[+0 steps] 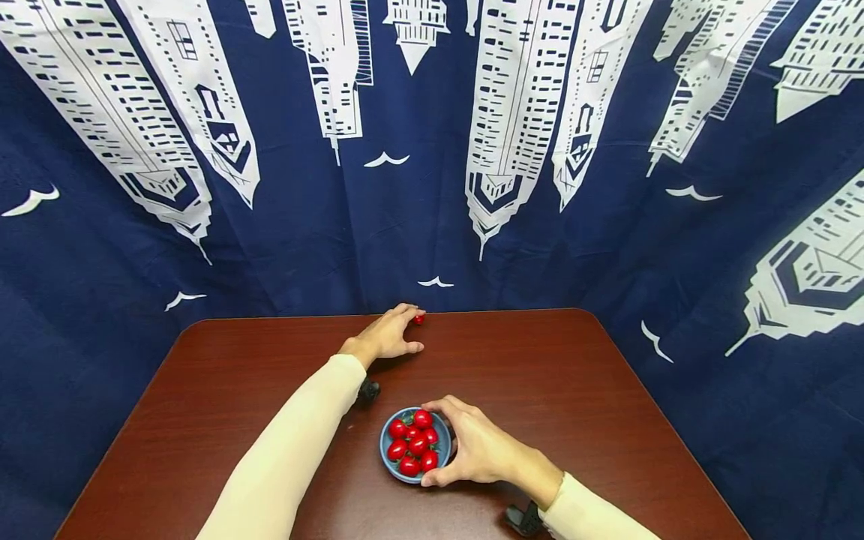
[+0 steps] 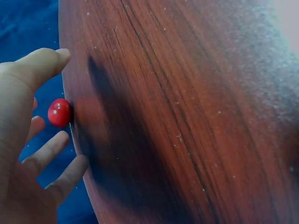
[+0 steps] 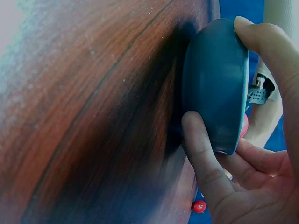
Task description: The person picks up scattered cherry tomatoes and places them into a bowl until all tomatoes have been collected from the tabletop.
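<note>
My left hand (image 1: 388,335) reaches to the far edge of the table, its fingers spread beside a single red cherry tomato (image 1: 419,319). In the left wrist view that tomato (image 2: 60,112) sits near the table edge, between the raised thumb and the other fingers, with nothing pinched. Nearer to me, the right hand (image 1: 479,446) grips a small blue bowl (image 1: 388,465) from its right side. Several cherry tomatoes (image 1: 418,445) fill the bowl. The right wrist view shows the thumb on the bowl's rim and fingers along the outer wall (image 3: 215,88).
Both hands work over a reddish-brown wooden table (image 1: 574,390) with rounded far corners. Behind it hangs a dark blue cloth (image 1: 304,247) printed with white buildings and birds. Dark camera mounts sit under the left wrist (image 1: 367,391) and right wrist (image 1: 523,519).
</note>
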The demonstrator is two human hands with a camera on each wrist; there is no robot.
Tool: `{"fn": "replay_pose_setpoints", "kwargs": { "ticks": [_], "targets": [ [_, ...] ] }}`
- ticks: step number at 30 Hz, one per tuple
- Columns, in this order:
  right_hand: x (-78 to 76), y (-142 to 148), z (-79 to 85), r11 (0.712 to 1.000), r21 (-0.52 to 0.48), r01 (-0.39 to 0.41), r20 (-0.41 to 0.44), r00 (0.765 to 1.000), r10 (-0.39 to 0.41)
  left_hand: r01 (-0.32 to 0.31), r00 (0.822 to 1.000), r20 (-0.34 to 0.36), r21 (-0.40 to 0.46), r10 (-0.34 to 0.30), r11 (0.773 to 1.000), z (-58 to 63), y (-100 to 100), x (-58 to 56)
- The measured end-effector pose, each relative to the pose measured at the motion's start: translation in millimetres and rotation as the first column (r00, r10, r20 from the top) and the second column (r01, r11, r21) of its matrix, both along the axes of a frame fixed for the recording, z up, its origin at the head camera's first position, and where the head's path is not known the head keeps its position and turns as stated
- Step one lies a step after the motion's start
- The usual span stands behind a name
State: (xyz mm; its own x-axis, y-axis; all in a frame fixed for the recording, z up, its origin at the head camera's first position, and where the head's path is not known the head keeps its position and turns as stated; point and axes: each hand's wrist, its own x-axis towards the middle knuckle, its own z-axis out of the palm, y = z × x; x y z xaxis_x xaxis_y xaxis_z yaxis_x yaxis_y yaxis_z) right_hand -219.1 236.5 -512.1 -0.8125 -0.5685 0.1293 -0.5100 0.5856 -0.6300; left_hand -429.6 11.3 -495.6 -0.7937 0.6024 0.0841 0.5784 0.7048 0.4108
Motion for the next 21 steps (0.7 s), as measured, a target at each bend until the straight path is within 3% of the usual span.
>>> {"fn": "replay_pose_setpoints", "kwargs": {
  "ticks": [10, 20, 21],
  "targets": [
    [0.7, -1.6, 0.4, 0.999, 0.032, -0.003, -0.030, 1.000, 0.004, -0.018, 1.000, 0.009, -0.043, 0.019, 0.999, -3.0, -2.6, -4.1],
    [0.6, -0.4, 0.0, 1.000, 0.018, 0.000, 0.002, 1.000, 0.000, 0.026, 1.000, -0.018, 0.048, -0.026, 0.999, -7.9, -2.3, -9.7],
    [0.4, 0.0, 0.2, 1.000, 0.016, 0.001, 0.003, 1.000, -0.001, 0.054, 0.998, -0.043, 0.070, -0.051, 0.996, -19.3, -4.1, -20.6]
  ]
}}
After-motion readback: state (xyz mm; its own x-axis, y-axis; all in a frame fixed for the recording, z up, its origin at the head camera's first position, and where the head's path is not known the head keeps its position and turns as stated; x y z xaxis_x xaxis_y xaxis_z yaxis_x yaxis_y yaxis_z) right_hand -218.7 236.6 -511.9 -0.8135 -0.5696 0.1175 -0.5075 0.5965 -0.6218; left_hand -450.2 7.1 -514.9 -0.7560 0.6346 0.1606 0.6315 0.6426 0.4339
